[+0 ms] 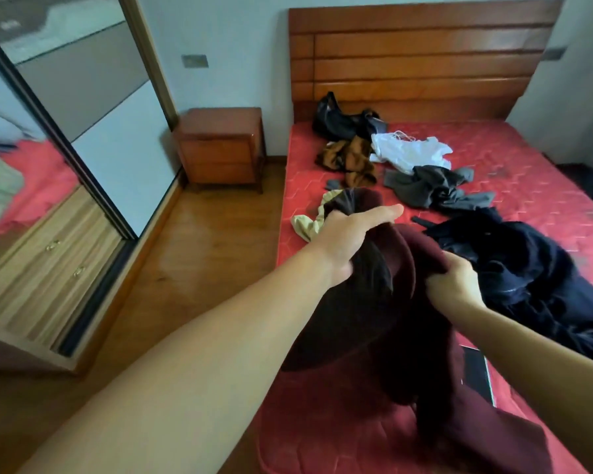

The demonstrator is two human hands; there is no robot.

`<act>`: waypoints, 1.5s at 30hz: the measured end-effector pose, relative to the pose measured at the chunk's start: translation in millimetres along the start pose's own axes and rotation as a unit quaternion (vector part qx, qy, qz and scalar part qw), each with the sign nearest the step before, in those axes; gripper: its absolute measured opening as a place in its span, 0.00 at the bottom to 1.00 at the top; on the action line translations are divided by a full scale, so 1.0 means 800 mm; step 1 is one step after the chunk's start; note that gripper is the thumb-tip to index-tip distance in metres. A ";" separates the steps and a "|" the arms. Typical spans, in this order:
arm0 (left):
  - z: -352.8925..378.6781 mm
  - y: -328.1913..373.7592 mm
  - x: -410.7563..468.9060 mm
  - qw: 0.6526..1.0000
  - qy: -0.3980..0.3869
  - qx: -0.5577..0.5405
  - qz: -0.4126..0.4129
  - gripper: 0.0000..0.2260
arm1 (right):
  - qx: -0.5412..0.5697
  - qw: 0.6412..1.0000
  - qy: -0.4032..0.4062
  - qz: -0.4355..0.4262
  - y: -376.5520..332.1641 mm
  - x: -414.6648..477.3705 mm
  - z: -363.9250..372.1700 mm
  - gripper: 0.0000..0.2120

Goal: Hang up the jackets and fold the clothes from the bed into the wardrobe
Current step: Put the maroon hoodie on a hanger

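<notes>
Left hand (348, 239): grips a bunched fold of the maroon garment (421, 323), thumb stretched out along the top, fingers tucked into the cloth.
Right hand (454, 280): fist curled round another gather of the same maroon cloth, just right of the left hand.
Maroon garment: lifted between both hands over the near left part of the bed (534, 196), lower end trailing onto the red mattress.
Dark flat object (478, 374): lies on the mattress near the right forearm, partly hidden by the cloth; kind cannot be told.
Navy garment (528, 268): heaped on the mattress, right of the hands, touching the maroon cloth.
Pale yellow garment (314, 220): at the left mattress edge, partly under the left hand.
Grey garment (432, 188): crumpled, mid-bed.
Brown garment (351, 159): farther, left of the white garment (408, 152).
Black garment (343, 121): farthest, against the headboard (425, 53).
Nightstand (223, 148): far left of the bed, drawers closed.
Wardrobe (59, 186): left, mirrored sliding door; contents blurred, wooden drawers closed.
</notes>
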State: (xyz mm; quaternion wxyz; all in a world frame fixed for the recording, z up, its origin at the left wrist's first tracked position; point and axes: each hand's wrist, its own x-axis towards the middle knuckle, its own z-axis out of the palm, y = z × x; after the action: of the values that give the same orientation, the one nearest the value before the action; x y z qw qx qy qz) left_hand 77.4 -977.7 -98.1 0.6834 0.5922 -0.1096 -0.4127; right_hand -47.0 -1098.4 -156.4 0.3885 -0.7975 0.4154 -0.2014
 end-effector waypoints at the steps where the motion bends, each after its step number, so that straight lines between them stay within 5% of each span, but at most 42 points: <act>1: 0.000 0.015 -0.010 1.000 0.002 0.017 0.013 0.49 | 0.013 1.000 0.022 0.001 -0.019 0.004 -0.012 0.15; 9: 0.003 0.105 -0.084 0.994 0.041 0.077 0.061 0.47 | 0.105 0.988 0.086 -0.072 -0.167 0.035 -0.105 0.19; 14: -0.008 0.145 -0.123 0.982 0.080 0.140 0.098 0.18 | 0.176 0.977 0.043 -0.113 -0.251 0.026 -0.136 0.18; 17: -0.030 0.156 -0.149 0.957 0.072 0.244 0.137 0.30 | 0.262 0.963 0.019 -0.066 -0.297 0.021 -0.148 0.15; 21: -0.008 0.139 -0.170 0.843 0.075 0.514 0.139 0.51 | 0.347 0.934 -0.071 -0.047 -0.346 0.004 -0.140 0.20; 23: 0.018 0.128 -0.166 0.854 0.116 0.475 0.178 0.48 | 0.347 0.929 -0.116 -0.063 -0.363 -0.008 -0.133 0.19; 27: 0.040 0.127 -0.154 0.868 0.233 0.363 0.244 0.20 | 0.319 0.934 -0.131 -0.088 -0.373 -0.002 -0.133 0.17; 30: 0.041 0.131 -0.147 0.883 0.273 0.295 0.244 0.19 | 0.280 0.927 -0.161 -0.190 -0.339 0.003 -0.142 0.14; 33: 0.033 0.141 -0.135 0.864 0.360 0.253 0.244 0.22 | 0.150 0.898 -0.287 -0.296 -0.259 0.001 -0.143 0.32; 36: 0.023 0.160 -0.137 0.866 0.402 0.165 0.246 0.24 | -0.016 0.903 -0.369 -0.218 -0.160 0.004 -0.120 0.47; 39: 0.014 0.171 -0.145 0.887 0.381 0.086 0.244 0.23 | 0.001 0.925 -0.352 -0.143 -0.121 0.011 -0.083 0.36; 42: -0.011 0.173 -0.159 0.882 0.385 0.096 0.254 0.22 | 0.132 0.943 -0.293 -0.082 -0.164 -0.004 -0.065 0.09; 45: -0.062 0.171 -0.180 0.861 0.430 0.140 0.234 0.25 | 0.273 0.926 -0.256 -0.052 -0.247 -0.012 -0.068 0.07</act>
State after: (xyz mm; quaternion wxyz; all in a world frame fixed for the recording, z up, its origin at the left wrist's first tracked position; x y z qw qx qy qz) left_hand 77.2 -848.2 60.2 0.6492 0.7569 0.0036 0.0747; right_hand 12.8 -1045.5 32.6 0.6736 -0.7052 0.1883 -0.1159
